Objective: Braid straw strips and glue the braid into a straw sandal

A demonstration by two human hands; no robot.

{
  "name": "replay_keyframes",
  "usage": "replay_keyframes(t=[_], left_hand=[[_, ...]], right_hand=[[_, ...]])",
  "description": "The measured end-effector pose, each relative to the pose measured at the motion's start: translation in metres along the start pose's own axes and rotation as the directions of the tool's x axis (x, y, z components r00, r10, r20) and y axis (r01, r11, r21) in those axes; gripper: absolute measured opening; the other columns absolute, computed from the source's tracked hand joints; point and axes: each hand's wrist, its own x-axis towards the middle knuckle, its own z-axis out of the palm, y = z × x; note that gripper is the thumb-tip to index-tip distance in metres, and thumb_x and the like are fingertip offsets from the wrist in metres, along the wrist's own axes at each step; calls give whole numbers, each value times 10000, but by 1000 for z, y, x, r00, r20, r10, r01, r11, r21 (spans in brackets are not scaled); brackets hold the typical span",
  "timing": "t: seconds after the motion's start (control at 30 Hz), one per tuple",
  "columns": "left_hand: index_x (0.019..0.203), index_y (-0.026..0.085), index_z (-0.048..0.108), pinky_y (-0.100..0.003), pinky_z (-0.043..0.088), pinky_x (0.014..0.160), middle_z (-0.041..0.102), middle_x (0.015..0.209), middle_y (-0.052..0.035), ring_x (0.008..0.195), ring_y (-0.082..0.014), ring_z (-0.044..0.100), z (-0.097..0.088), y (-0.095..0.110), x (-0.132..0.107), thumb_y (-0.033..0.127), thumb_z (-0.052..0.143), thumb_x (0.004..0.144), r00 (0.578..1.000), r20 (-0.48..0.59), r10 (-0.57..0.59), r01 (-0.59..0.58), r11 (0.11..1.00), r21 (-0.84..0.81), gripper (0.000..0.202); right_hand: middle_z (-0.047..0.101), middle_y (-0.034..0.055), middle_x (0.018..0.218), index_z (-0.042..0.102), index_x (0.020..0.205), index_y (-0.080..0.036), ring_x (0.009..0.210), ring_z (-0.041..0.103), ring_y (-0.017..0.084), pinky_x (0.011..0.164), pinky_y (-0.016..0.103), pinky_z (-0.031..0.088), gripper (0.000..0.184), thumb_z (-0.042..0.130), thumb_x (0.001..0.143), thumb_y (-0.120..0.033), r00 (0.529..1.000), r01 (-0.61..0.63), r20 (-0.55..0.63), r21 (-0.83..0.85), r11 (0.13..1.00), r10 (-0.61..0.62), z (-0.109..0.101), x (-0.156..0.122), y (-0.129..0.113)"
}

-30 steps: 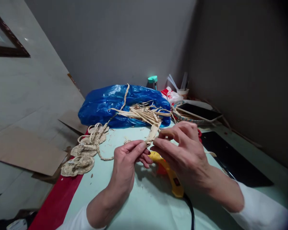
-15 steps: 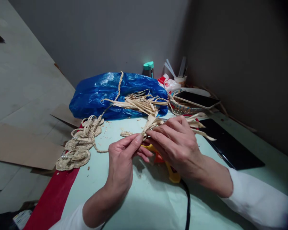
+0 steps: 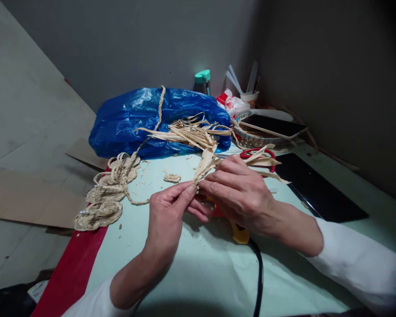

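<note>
Pale dried-husk strips (image 3: pixel 205 164) form a braid that I hold in both hands over the table. My left hand (image 3: pixel 171 207) pinches the braid between thumb and forefinger, its other fingers curled beneath. Close beside it, my right hand (image 3: pixel 239 191) has its fingertips closed on the same strips, and loose ends stick out past its knuckles. A finished length of braided cord (image 3: pixel 139 202) runs left from my left hand towards a stack of coiled braid loops (image 3: pixel 107 193). Under my hands, a yellow and orange tool (image 3: pixel 240 234) with a black cable is partly hidden.
At the back lies a blue plastic bag (image 3: pixel 125 119) with loose husk strips (image 3: pixel 193 132) on it. Red-handled scissors (image 3: pixel 271 154), a black tablet (image 3: pixel 321 189) and a basket (image 3: pixel 247 137) bearing another device (image 3: pixel 277 125) are on the right. A small braided piece (image 3: pixel 172 178) lies mid-table.
The view has shifted slightly, so the background sits higher. My right hand has moved slightly and its fingertips remain at the braid; my left hand keeps its pinch.
</note>
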Motion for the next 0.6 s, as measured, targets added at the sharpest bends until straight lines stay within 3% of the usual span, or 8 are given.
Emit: replay_keyframes(t=[0.17,0.37,0.5,0.6], left_hand=[[902,124,756,-176,452,414,665,499,-6,391,-98,571,-5,7,-1,243,628,860,999,22,30,-33,983,179,179],[793,124,743,-209,444,442,680,515,-36,413,-115,563,-10,11,0,280,575,887,997,78,23,-40,972,233,248],[803,121,769,-226,444,461,682,510,-40,418,-124,557,-13,13,3,265,603,856,996,87,25,-51,950,307,226],[778,129,767,-230,437,461,662,501,-22,408,-117,540,-14,14,3,259,605,851,993,95,69,-96,938,332,221]], right_hand=[[646,47,775,639,850,-144,738,459,168,698,351,352,172,491,932,-114,999,-48,8,107,993,47,-1,-1,4],[665,58,812,643,855,-143,773,509,172,725,344,369,198,473,954,-119,997,-69,32,149,986,65,-3,0,4],[623,34,732,632,780,-166,740,470,172,706,353,331,288,440,993,-196,996,-40,85,4,999,39,-5,3,0],[571,24,669,614,728,-165,712,457,175,715,373,325,307,450,987,-185,997,-50,45,-175,983,59,-8,6,-5]])
